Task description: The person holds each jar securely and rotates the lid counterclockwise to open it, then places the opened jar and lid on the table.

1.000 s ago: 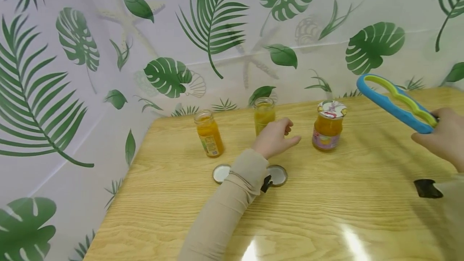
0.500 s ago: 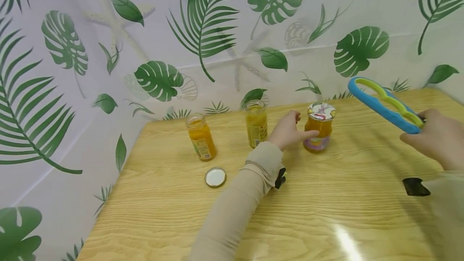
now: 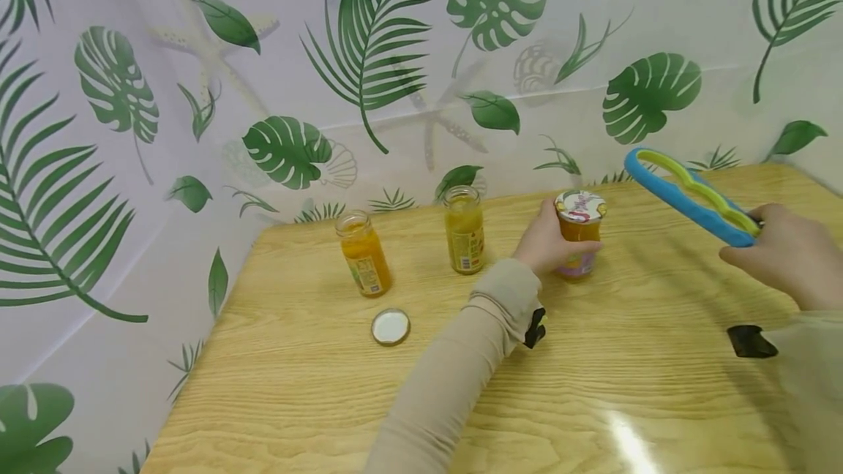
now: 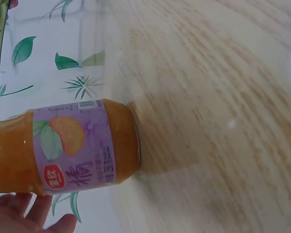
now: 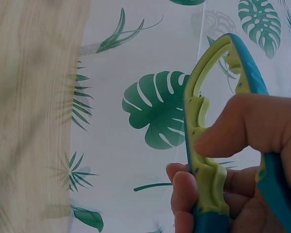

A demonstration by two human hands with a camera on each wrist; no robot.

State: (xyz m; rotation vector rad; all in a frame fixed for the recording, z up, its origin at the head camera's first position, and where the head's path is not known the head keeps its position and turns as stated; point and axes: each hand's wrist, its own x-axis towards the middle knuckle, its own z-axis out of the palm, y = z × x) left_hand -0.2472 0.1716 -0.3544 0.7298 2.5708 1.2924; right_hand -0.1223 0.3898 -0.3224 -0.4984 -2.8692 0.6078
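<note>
In the head view my left hand (image 3: 546, 241) is around a lidded jar of orange fruit (image 3: 579, 231) standing on the table, thumb across its front and fingers on the side and behind. The left wrist view shows this jar's purple label (image 4: 75, 145) with a printed orange fruit; fingers (image 4: 31, 213) lie along its side. My right hand (image 3: 790, 251) holds a blue and yellow-green jar opener (image 3: 685, 203) by its handle end, raised above the table at right. In the right wrist view, thumb and fingers curl around the opener's two arms (image 5: 211, 189).
Two open glass jars, one with orange contents (image 3: 365, 262) and one with yellow contents (image 3: 465, 236), stand upright to the left on the wooden table (image 3: 296, 386). An upturned lid (image 3: 391, 327) lies before them. A leaf-patterned sheet (image 3: 408, 79) hangs behind.
My left hand has moved right from in front of the yellow jar to the lidded jar and taken hold of it. A second lid seen earlier is now hidden by the arm.
</note>
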